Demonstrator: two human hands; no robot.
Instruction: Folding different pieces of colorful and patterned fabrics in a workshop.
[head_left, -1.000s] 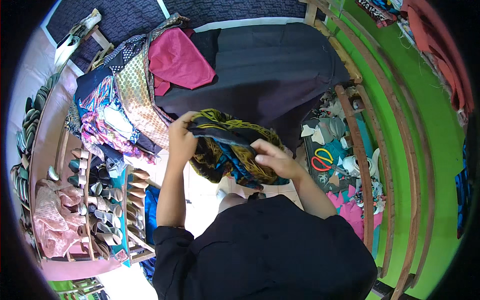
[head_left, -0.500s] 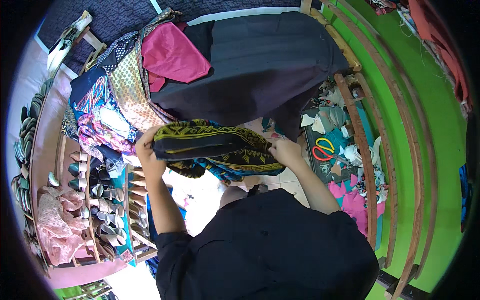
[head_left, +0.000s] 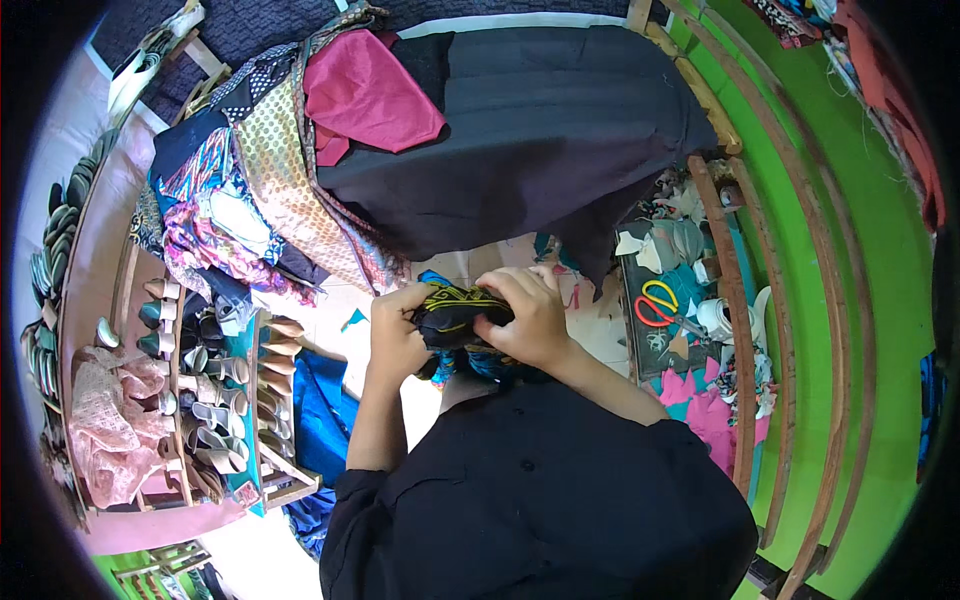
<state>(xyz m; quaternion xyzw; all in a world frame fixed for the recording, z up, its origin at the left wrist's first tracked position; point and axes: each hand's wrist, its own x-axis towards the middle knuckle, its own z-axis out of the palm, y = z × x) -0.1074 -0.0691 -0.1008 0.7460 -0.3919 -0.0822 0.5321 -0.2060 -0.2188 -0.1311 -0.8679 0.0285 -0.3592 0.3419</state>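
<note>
Between my two hands I hold a bunched patterned cloth [head_left: 458,312], black with yellow motifs and some blue showing below. My left hand [head_left: 400,325] grips its left end, fingers curled round the fabric. From the right, my right hand [head_left: 530,315] pinches the other end, thumb in front and fingers over the top. The cloth is gathered into a short, thick bundle in front of my body, above the tiled floor. Its lower part is partly hidden by my black shirt.
Ahead lies a dark cloth-covered surface [head_left: 560,130] with a pink cloth [head_left: 370,95] and patterned fabrics [head_left: 280,170] at its left. Shoe racks [head_left: 180,400] stand left. On the right, scissors [head_left: 665,305] and scraps [head_left: 705,410] lie beside wooden rails [head_left: 830,300] along a green wall.
My hands have come closer together, gathering the cloth from a wide stretched fold into a compact bundle. My left hand moved right and my right hand moved left.
</note>
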